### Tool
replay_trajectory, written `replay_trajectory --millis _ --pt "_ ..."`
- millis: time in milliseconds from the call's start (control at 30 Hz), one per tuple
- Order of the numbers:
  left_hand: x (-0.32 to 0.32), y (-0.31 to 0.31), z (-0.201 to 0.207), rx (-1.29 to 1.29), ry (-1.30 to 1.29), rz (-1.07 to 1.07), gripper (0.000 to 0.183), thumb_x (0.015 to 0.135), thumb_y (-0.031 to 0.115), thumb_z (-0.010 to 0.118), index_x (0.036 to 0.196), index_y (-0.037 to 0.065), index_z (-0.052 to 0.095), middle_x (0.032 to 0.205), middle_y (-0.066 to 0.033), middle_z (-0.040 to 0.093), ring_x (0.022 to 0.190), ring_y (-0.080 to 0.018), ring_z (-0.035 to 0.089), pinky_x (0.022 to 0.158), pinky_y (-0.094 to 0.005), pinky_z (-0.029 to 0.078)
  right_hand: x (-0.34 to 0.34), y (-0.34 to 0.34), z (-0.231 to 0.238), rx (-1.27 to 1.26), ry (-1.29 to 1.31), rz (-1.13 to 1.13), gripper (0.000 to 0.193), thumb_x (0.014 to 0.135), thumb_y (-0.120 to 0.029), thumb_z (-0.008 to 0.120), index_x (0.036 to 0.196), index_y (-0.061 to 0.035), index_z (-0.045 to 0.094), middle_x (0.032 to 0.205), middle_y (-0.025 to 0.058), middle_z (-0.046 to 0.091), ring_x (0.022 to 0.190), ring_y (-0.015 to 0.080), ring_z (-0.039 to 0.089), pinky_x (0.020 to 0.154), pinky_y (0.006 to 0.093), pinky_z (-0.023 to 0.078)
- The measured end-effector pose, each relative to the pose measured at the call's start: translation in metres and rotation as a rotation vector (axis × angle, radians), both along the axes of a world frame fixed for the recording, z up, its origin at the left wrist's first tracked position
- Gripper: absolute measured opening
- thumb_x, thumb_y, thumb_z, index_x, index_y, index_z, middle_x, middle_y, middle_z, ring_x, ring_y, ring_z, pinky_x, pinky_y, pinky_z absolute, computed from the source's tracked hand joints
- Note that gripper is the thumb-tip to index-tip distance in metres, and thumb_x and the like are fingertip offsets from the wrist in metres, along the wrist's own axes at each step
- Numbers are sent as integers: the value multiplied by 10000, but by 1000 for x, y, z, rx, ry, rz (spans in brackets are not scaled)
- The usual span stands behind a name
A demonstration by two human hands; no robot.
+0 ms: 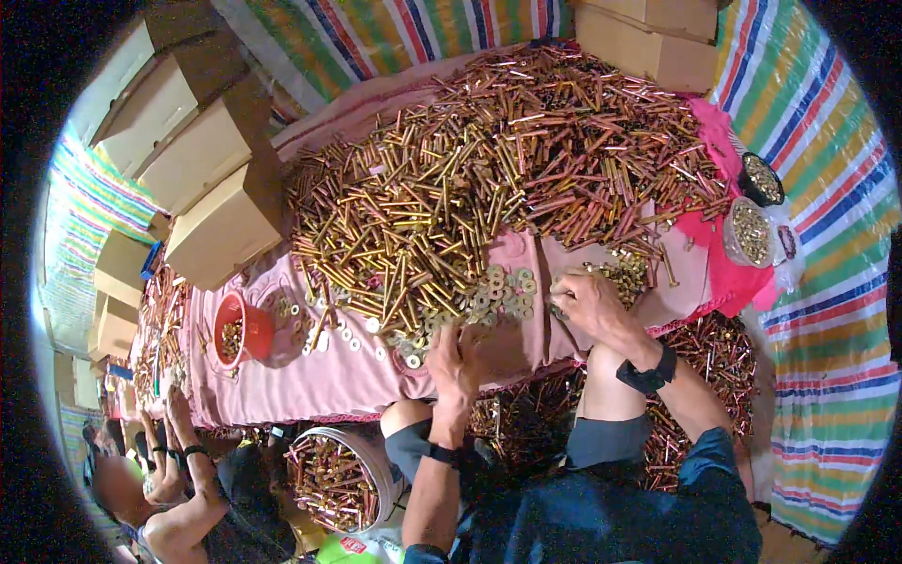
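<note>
Left hand [453,365], centre of the frame: fingers curled downward at the near edge of the loose washers [510,293]; whether the tips are clamped on a piece cannot be told. Right hand [590,299], right of centre: fingers bent and drawn together beside the small pile of nuts [628,271]; any piece between them is hidden.

A large heap of bolts [404,226] fills the upper middle of the frame, its lower edge running in among the washers. All lie loose on the pink cloth [310,397]; a red bucket [258,329] holding small metal pieces stands at left of centre.

Risks, as judged: a sleeve or wrist brushing the heap could send bolts sliding over the washers and mix the sorts. Washers near the cloth's front edge could drop if the cloth is tugged (bolts already lie below it, so a fallen washer would be hard to find). Flat, overlapping washers could also come up two at once.
</note>
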State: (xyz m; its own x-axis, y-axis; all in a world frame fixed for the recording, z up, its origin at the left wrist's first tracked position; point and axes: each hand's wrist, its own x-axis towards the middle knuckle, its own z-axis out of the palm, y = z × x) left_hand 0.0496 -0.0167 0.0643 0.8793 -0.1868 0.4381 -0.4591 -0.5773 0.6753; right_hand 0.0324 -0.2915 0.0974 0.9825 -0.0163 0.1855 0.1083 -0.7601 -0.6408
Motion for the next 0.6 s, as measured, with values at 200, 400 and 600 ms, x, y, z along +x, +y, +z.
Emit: replay_trajectory --millis 200,400,600 --pt "28 2 11 168 9 -46 161 901 200 658 962 58 613 886 -179 574 790 -377 600 636 -471 497 -15 -20 -16 30 -6 -24 198 911 -186 605 890 0 670 854 211 646 817 404 626 738 492 500" --pt "34 2 -3 317 -50 93 155 879 171 656 909 34 588 816 -203 602 780 -419 593 676 -515 499 -19 -28 -14 -73 38 83 143 904 -131 608 958 -12 665 920 165 623 897 383 624 784 452 510" --pt "39 -8 -11 118 75 262 194 854 150 716 958 34 600 819 -188 641 736 -357 646 662 -455 525 -21 -19 -40 -42 -198 166 262 855 -156 719 1079 -56 630 991 188 581 934 397 592 779 494 485"
